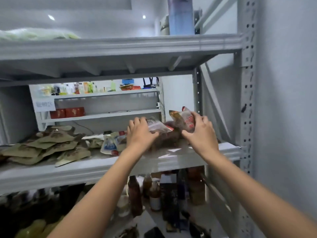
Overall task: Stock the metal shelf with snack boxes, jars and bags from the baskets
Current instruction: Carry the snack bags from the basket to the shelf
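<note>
A person stands before the metal shelf [85,170] and reaches with both bare arms to its middle board, near the right end. The left hand [139,133] lies palm down on a clear bag [157,126]; its fingers are curled over the top of the bag and the thumb seems to go under the near edge, so it grips the bag. The right hand [199,133] holds a red-printed bag [184,121], with the fingers bent around its right side and the thumb low at the front. This bag stands tilted, its top corner pointing up and to the left. Both bags rest on a dark brownish heap of packets [168,140] between the two hands; the picture is blurred there and I cannot tell how many packets are in it. Further left on the same board lies a loose pile of flat brown pouches [51,145], and just beside the left wrist are some white packets with blue print [109,146]. The board below carries dark bottles [135,194] standing upright. On the board above, a tall bluish box [180,16] stands at the right and something green [34,34] lies at the left. Behind, through the open frame, a second rack is visible with red boxes [68,112] on it. The grey post with holes [247,100] rises at the right, next to the wall.
</note>
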